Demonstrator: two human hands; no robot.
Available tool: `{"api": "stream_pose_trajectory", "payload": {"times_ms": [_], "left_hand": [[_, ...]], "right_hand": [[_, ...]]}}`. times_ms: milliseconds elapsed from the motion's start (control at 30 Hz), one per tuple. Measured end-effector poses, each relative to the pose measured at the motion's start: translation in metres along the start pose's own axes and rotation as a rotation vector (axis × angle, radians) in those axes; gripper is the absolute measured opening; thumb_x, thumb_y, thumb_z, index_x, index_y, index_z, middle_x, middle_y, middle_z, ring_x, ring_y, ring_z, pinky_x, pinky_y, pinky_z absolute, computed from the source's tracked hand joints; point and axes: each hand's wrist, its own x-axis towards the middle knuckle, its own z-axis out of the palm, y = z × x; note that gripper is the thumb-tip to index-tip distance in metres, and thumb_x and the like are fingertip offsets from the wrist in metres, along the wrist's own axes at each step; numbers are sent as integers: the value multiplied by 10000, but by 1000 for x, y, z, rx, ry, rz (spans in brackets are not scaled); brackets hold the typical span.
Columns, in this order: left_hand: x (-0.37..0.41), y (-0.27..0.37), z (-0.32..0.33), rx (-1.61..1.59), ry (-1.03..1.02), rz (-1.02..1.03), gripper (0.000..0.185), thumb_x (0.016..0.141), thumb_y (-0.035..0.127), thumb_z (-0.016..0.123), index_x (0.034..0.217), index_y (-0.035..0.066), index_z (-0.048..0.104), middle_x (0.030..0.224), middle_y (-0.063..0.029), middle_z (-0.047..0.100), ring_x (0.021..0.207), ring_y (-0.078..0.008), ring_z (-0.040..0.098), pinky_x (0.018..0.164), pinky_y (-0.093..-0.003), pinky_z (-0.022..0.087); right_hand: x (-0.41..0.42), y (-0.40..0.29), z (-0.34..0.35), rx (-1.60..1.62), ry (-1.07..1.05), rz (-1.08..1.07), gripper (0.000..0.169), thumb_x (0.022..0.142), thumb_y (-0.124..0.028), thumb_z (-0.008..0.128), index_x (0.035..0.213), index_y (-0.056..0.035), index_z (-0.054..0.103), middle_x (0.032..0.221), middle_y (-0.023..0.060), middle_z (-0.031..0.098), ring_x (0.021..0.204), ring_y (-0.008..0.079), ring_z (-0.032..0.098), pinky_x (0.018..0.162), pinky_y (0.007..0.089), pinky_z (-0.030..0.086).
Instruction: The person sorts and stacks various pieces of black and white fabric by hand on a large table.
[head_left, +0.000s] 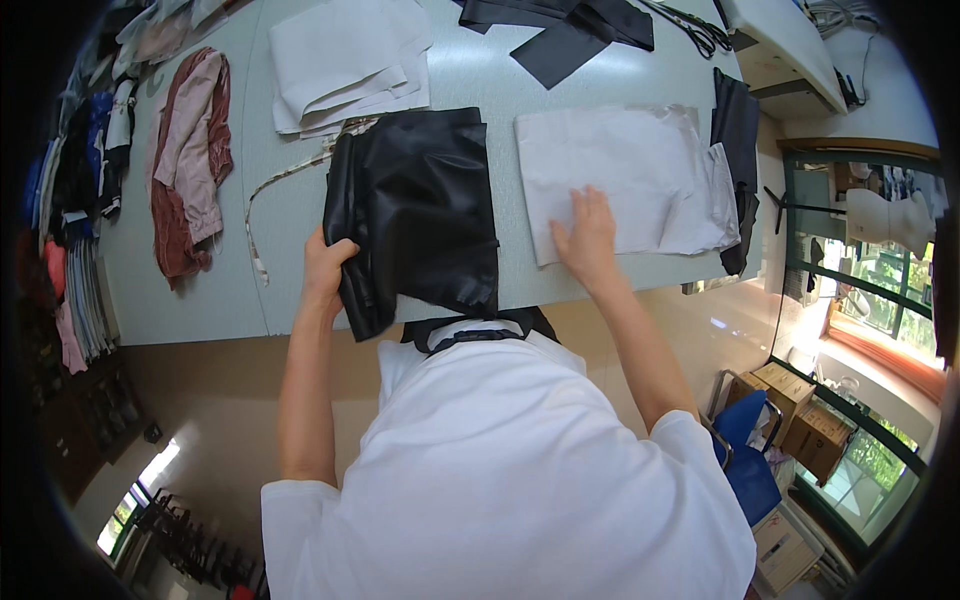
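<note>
My left hand (327, 264) grips the left edge of a folded piece of glossy black leather-like material (439, 202), its thumb on top and its other fingers hidden. The near corners of this piece reach over the table's front edge. To the right, my right hand (587, 234) rests with fingers spread on a folded white cloth or paper sheet (615, 154), holding nothing. A patterned tape measure (289, 169) runs out from under the black material and curves toward me on the left.
The pale table (502, 71) also bears folded white sheets (349, 60), a pink and rust garment (193, 161), black fabric strips (566, 45), large shears (694, 31) and dark cloth (733, 165). Clothes (82, 165) hang at far left. A blue chair (752, 465) and cardboard boxes (817, 431) stand at right.
</note>
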Motion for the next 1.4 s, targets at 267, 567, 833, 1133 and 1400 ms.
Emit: {"api": "stream_pose_trajectory", "payload": {"times_ms": [267,567,833,1133,1400], "left_hand": [[-53,96,109,-423,-297,84,453,808,21,576,1253,-48,528,1091,-136,661,905,-232,691,836,-340,585],[-39,66,46,-328,-260,87,542,759,40,557,1289,-60,507,1103,-167,654,964,-252,683,885,-348,565],[11,-39,-9,67,26,-35,444,781,70,574,1215,-24,553,1007,-95,643,873,-203,658,806,-323,550],[4,-6,-12,552,200,254,428,774,14,543,1188,-87,578,1062,-177,677,956,-252,637,910,-334,479],[-5,-4,-5,1245,271,296,545,862,132,521,1389,2,469,1085,-280,672,1007,-458,633,911,-497,486]], "right_hand": [[-9,-88,21,1201,-547,530,357,961,-319,594,1193,-51,641,1072,81,697,1020,256,638,909,421,493],[28,-99,6,2427,-474,769,604,996,-548,448,1402,-106,512,1365,71,579,1258,241,530,1091,423,407],[12,-82,-10,1867,-656,805,738,961,-592,511,1434,-26,476,1436,127,530,1306,270,505,1107,387,378],[16,-117,-33,981,-447,162,359,873,-248,632,1074,48,664,987,299,670,971,463,626,836,455,502],[1,-101,26,580,-586,272,532,868,-428,643,1130,36,651,1054,271,681,1009,415,652,888,460,507]]}}
